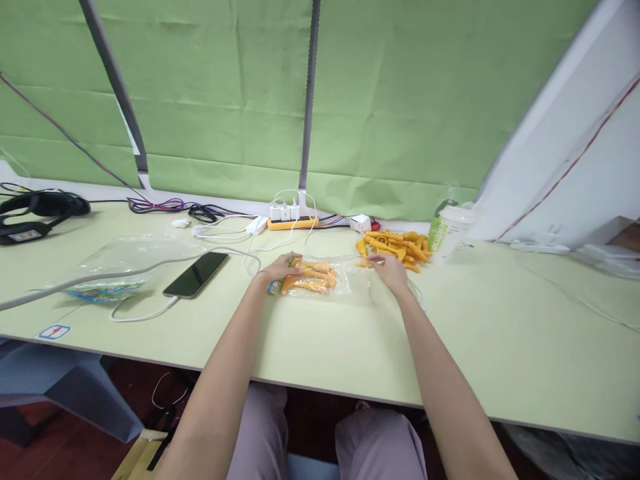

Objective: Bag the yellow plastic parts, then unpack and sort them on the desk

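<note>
A clear plastic bag (pixel 345 283) lies flat on the table before me, with several orange-yellow plastic pieces (pixel 313 285) inside its left part. At the bag's left end, by a colourful printed strip, my left hand (pixel 279 268) is closed on it, fingers over the film. My right hand (pixel 391 272) is pinched at the bag's right end; its fingertips seem to hold the film's edge, though a yellow piece lies right beside them. Just beyond that hand is a heap of loose yellow plastic pieces (pixel 400 247).
A white cup (pixel 451 233) stands right of the heap. Behind the bag are an orange power strip (pixel 293 223) and white cables. To the left lie a phone (pixel 197 275), a stack of clear bags (pixel 107 270) and a black headset (pixel 43 212). A green curtain (pixel 400 100) hangs behind.
</note>
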`<action>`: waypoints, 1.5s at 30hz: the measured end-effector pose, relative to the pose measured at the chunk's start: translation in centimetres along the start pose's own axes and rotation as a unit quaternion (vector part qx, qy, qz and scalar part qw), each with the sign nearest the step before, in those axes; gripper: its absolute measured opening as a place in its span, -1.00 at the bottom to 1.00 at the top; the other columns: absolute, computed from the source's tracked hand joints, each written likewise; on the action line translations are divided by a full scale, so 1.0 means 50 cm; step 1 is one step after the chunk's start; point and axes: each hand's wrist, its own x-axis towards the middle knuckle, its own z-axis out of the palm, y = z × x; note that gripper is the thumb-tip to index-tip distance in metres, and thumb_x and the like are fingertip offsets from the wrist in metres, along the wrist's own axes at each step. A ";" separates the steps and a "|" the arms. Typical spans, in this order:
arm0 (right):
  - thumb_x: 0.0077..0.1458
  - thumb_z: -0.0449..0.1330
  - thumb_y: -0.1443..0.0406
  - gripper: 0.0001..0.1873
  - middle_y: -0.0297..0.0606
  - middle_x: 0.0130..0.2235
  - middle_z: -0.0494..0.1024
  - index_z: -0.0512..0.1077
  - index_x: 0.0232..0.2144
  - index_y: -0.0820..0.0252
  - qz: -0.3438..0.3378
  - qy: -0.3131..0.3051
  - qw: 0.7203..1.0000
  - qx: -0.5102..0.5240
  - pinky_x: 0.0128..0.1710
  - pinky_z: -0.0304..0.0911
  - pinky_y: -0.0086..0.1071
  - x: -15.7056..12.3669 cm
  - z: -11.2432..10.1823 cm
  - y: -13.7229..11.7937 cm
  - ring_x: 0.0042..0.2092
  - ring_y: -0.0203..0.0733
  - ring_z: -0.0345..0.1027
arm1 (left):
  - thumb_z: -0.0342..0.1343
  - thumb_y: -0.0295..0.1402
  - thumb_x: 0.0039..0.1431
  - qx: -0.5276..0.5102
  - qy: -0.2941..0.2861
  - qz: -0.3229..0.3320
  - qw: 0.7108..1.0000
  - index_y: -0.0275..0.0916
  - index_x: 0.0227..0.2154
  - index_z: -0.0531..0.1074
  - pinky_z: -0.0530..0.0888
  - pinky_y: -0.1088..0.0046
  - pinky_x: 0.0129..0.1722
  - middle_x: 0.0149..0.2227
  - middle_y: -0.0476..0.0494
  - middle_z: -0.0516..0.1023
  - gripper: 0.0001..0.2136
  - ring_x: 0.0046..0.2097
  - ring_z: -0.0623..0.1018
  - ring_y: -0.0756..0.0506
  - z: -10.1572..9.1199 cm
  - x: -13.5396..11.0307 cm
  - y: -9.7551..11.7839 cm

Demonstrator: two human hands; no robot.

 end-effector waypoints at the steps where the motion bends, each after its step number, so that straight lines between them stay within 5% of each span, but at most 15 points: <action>1: 0.07 0.04 0.38 -0.66 -0.13 -0.05 0.50 0.46 -0.11 0.17 0.008 0.052 0.995 -0.079 -0.04 0.21 -0.16 0.002 -0.007 0.019 -0.05 -0.04 0.33 | 0.24 -0.11 -0.17 0.008 -0.009 -0.002 1.000 -0.13 0.03 0.35 0.26 0.31 0.14 0.18 -0.16 0.26 -0.38 0.18 0.29 -0.23 -0.001 -0.001 0.001; 4: 0.03 -0.02 0.53 -0.51 -0.04 0.06 0.42 0.40 0.00 0.18 0.016 0.043 0.970 -0.239 0.07 0.06 -0.02 0.007 -0.021 0.066 0.11 0.07 0.20 | 0.20 -0.07 -0.13 0.031 -0.026 -0.006 0.999 -0.11 0.08 0.30 0.21 0.31 0.18 0.21 -0.16 0.21 -0.36 0.20 0.26 -0.23 -0.002 -0.002 0.004; 10: 0.04 -0.06 0.53 -0.40 -0.04 0.11 0.37 0.21 0.16 0.24 0.017 -0.054 0.967 -0.247 -0.02 0.15 -0.26 0.020 -0.040 0.103 0.12 -0.01 0.21 | 0.18 -0.08 -0.13 0.067 -0.015 -0.010 0.998 -0.15 0.09 0.29 0.15 0.31 0.20 0.21 -0.21 0.20 -0.35 0.23 0.21 -0.23 0.002 -0.006 0.013; 16: 0.09 -0.06 0.50 -0.58 -0.03 -0.05 0.49 0.42 -0.06 0.23 -0.014 0.009 0.937 -0.348 -0.03 0.08 -0.09 0.003 -0.043 0.108 -0.01 0.05 0.28 | 0.16 -0.05 -0.13 0.110 -0.013 0.002 0.994 -0.19 0.08 0.29 0.17 0.31 0.19 0.16 -0.24 0.25 -0.34 0.20 0.24 -0.24 0.006 -0.005 0.018; 21: 0.16 0.01 0.28 -0.66 -0.03 -0.03 0.47 0.41 -0.05 0.23 -0.091 0.086 0.948 -0.293 0.06 -0.02 -0.03 0.005 -0.042 0.066 0.02 0.06 0.24 | 0.18 0.01 -0.18 0.122 -0.032 -0.005 0.992 -0.16 0.14 0.23 0.19 0.29 0.18 0.19 -0.25 0.18 -0.24 0.21 0.22 -0.27 0.005 -0.011 0.021; 27: 0.13 0.03 0.05 -0.54 -0.21 -0.12 0.55 0.38 0.02 0.05 -0.087 -0.033 0.985 -0.146 -0.13 0.20 -0.25 -0.006 -0.104 -0.016 -0.11 -0.04 0.38 | 0.18 0.05 -0.19 0.136 -0.041 0.017 0.990 -0.17 0.16 0.20 0.19 0.29 0.18 0.17 -0.26 0.18 -0.20 0.20 0.24 -0.25 0.006 -0.005 0.011; 30: -0.03 0.18 0.03 -0.55 -0.26 -0.23 0.59 0.49 -0.09 0.01 -0.050 -0.183 0.969 -0.161 -0.19 0.24 -0.30 -0.016 -0.124 -0.026 -0.15 -0.04 0.41 | 0.18 0.05 -0.19 0.134 -0.045 0.017 0.990 -0.17 0.16 0.20 0.20 0.27 0.18 0.17 -0.28 0.16 -0.20 0.19 0.25 -0.25 0.005 -0.004 0.011; 33: -0.07 0.22 0.06 -0.56 -0.25 -0.21 0.60 0.52 -0.12 0.05 -0.073 -0.260 0.955 -0.125 -0.17 0.25 -0.32 -0.018 -0.098 -0.032 -0.14 -0.05 0.42 | 0.19 0.04 -0.19 0.130 -0.047 0.017 0.990 -0.16 0.15 0.21 0.19 0.24 0.18 0.18 -0.28 0.16 -0.21 0.20 0.23 -0.26 0.004 -0.007 0.016; 36: 0.02 0.15 0.13 -0.58 -0.22 -0.03 0.53 0.48 -0.07 0.09 -0.148 -0.216 0.964 -0.051 -0.06 0.23 -0.30 -0.018 -0.039 -0.052 -0.06 -0.06 0.38 | 0.20 0.02 -0.20 0.126 -0.043 0.014 0.991 -0.13 0.13 0.23 0.16 0.23 0.20 0.18 -0.25 0.17 -0.23 0.22 0.19 -0.27 0.004 -0.011 0.021; 40: 0.13 0.03 0.19 -0.64 -0.20 -0.03 0.52 0.47 -0.07 0.13 -0.196 -0.189 0.962 -0.010 -0.04 0.20 -0.30 -0.026 0.026 -0.081 -0.05 -0.08 0.37 | 0.20 0.02 -0.21 0.120 -0.046 0.006 0.992 -0.12 0.14 0.22 0.18 0.23 0.18 0.18 -0.23 0.17 -0.22 0.21 0.21 -0.27 0.008 -0.013 0.022; 45: 0.13 0.02 0.15 -0.66 -0.17 -0.25 0.56 0.52 -0.23 0.19 -0.179 -0.212 0.955 -0.106 -0.13 0.17 -0.30 -0.035 0.026 -0.087 -0.17 -0.06 0.37 | 0.19 0.05 -0.19 0.110 -0.057 0.006 0.992 -0.11 0.14 0.21 0.16 0.29 0.20 0.19 -0.21 0.15 -0.22 0.22 0.19 -0.25 0.008 -0.011 0.019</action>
